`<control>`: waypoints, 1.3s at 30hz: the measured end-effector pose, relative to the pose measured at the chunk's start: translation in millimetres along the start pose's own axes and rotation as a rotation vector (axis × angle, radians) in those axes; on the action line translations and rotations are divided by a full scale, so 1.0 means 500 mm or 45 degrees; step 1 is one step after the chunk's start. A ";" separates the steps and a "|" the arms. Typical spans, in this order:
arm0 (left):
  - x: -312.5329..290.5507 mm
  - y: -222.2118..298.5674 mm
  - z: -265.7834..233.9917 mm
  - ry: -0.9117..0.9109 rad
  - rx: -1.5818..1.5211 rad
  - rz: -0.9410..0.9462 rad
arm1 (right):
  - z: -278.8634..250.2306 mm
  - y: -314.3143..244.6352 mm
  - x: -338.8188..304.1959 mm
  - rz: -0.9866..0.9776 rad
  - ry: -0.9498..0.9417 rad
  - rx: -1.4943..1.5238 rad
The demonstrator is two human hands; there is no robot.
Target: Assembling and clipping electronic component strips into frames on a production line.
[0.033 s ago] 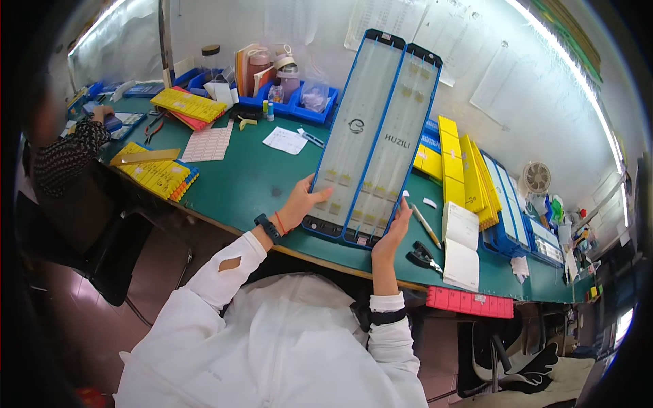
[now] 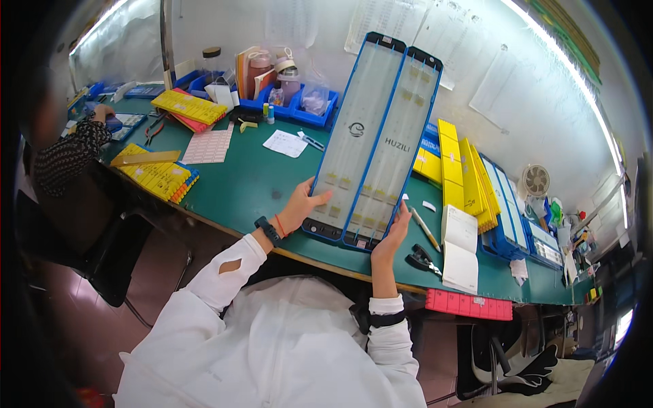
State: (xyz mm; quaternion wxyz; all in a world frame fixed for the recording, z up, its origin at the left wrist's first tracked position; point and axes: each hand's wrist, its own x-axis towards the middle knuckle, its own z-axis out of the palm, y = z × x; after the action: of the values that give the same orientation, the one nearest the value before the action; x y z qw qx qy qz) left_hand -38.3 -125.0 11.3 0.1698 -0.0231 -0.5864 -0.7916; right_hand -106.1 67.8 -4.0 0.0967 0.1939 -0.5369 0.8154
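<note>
A long flat case [image 2: 360, 136] with two clear panels, a blue frame and black end caps is held tilted up, its far end high above the green bench. Small yellowish pieces show through its panels near both ends. My left hand [image 2: 298, 206] grips the case's lower left edge, thumb over the front panel. On the lower right edge, my right hand [image 2: 391, 236] holds it with the fingers mostly behind. The near end cap sits between my two wrists, close to the bench's front edge.
Right of the case lie a pen [image 2: 425, 230], black-handled cutters [image 2: 423, 259], an open notebook [image 2: 460, 248] and yellow boards [image 2: 452, 163]. Behind stand blue bins [image 2: 314, 117] with bottles. At left, a co-worker's sleeve [image 2: 71, 153] is near yellow strips [image 2: 153, 175]. A pink strip [image 2: 469, 304] juts from the front edge.
</note>
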 end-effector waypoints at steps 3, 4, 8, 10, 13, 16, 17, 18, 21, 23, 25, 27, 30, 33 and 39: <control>-0.009 0.000 -0.001 -0.004 -0.001 0.007 | -0.003 0.007 -0.007 0.009 0.030 0.005; -0.009 0.002 -0.001 -0.017 -0.024 -0.019 | -0.001 0.007 -0.007 0.018 0.049 0.013; -0.007 -0.006 -0.008 0.004 0.016 -0.021 | 0.003 0.002 -0.011 0.028 0.045 0.024; -0.002 -0.008 -0.001 -0.021 -0.006 0.021 | -0.007 0.001 -0.008 -0.008 0.041 -0.005; -0.007 -0.003 -0.004 -0.069 -0.110 -0.032 | -0.009 0.016 -0.002 -0.011 0.043 0.051; -0.004 -0.004 -0.002 -0.043 -0.050 0.027 | -0.008 0.007 -0.002 0.026 0.035 0.043; -0.006 -0.003 0.003 -0.037 -0.070 0.019 | -0.011 0.004 -0.002 0.062 0.045 0.039; -0.004 -0.003 0.002 -0.021 -0.070 -0.016 | -0.012 0.002 -0.001 0.053 0.053 0.044; -0.007 -0.008 -0.011 -0.058 -0.136 -0.052 | -0.005 -0.010 -0.008 0.081 0.060 0.041; -0.008 0.000 -0.011 -0.073 -0.118 -0.054 | 0.002 -0.020 -0.007 0.094 0.078 0.021; -0.019 0.007 -0.012 -0.073 -0.126 -0.087 | 0.009 -0.028 -0.012 0.128 0.080 -0.001; -0.035 0.023 -0.001 -0.082 -0.140 -0.117 | 0.008 -0.034 -0.014 0.156 0.080 -0.006; -0.064 0.059 0.023 -0.078 -0.156 -0.205 | -0.009 -0.050 -0.019 0.240 0.103 0.029; -0.082 0.087 0.033 -0.200 -0.240 -0.335 | -0.042 -0.084 -0.023 0.271 0.046 -0.075; -0.089 0.076 -0.039 -0.389 -0.414 -0.321 | -0.111 -0.184 -0.028 0.003 -0.201 -0.676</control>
State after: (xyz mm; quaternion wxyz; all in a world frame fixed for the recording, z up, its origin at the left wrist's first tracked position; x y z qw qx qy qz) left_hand 18.2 -141.9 29.6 -0.0268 -0.0961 -0.4684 -0.8779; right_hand -71.4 156.3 48.0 0.1012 0.2240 -0.7378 0.6287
